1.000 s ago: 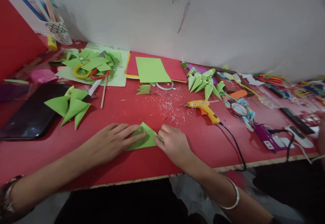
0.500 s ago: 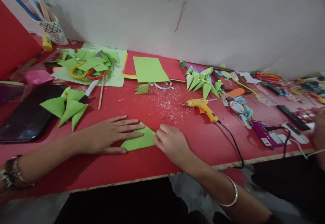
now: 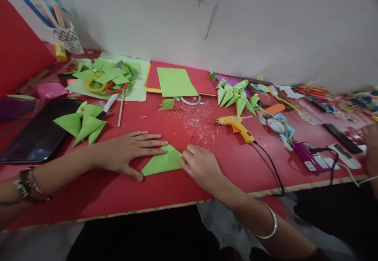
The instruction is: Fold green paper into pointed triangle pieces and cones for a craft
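Observation:
A folded sheet of green paper [image 3: 164,162] lies flat on the red table, slanting to a point on its left. My left hand [image 3: 126,154] rests on it from the left, fingers stretched out and spread, with the fingertips on the upper edge and the thumb by the left point. My right hand [image 3: 202,168] is closed at the paper's right corner, its fingers curled and the thumb and forefinger pinching the edge. Left of my left hand, a green folded-paper flower [image 3: 84,125] overlaps a black phone-like slab [image 3: 38,135].
A yellow glue gun [image 3: 236,125] with a black cord lies to the right. Behind are green paper cones [image 3: 236,95], stacked coloured sheets [image 3: 177,81] and scissors [image 3: 115,87] among green scraps. A purple power adapter [image 3: 308,156] and another person's hand [image 3: 370,138] are at far right.
My left hand has shifted slightly, its thumb now lower and off to the paper's left tip. My right hand stays at the right corner. The view has moved a little.

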Demonstrator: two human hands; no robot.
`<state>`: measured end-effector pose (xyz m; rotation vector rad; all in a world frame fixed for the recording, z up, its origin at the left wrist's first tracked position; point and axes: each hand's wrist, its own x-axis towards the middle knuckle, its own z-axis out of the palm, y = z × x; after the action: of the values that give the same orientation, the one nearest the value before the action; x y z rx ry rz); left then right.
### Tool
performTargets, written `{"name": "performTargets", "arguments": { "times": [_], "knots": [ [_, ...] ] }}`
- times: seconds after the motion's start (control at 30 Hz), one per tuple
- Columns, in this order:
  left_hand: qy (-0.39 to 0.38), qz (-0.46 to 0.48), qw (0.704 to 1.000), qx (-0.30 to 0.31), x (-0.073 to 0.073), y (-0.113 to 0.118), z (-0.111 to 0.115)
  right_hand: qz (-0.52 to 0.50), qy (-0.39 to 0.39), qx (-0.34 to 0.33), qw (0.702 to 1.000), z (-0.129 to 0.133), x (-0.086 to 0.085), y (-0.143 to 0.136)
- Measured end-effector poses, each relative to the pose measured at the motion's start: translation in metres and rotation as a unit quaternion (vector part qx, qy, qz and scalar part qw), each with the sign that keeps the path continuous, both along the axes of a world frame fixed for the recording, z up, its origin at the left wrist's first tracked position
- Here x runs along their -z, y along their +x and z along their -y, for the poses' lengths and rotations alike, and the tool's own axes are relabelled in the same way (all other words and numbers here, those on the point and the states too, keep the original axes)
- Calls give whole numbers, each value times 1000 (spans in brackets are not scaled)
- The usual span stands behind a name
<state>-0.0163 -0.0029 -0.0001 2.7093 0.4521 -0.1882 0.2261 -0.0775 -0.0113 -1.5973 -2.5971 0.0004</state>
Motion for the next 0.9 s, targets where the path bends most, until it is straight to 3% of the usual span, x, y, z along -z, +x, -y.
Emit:
{"name": "performTargets", "arguments": {
  "times": [0.1, 0.2, 0.3, 0.4, 0.63, 0.9],
  "knots": [
    [8, -4, 1000, -2, 1, 0, 0, 1, 58, -14, 998, 2, -1, 0],
    [9, 5, 1000, 1, 2, -1, -1, -9, 136, -109, 985, 7, -4, -5],
    [5, 10, 1000, -1, 3, -1, -1, -25, 91, -220, 971, 13, -8, -16],
    [-2, 8, 1000, -4, 3, -1, -1, -35, 27, -271, 962, 16, -10, -26],
    [6, 10, 1000, -4, 4, -2, -1, -47, -15, -281, 959, 14, -10, -28],
    [0, 24, 1000, 0, 2, 0, -1, -86, -19, -244, 966, 14, -10, -6]
  ]
}}
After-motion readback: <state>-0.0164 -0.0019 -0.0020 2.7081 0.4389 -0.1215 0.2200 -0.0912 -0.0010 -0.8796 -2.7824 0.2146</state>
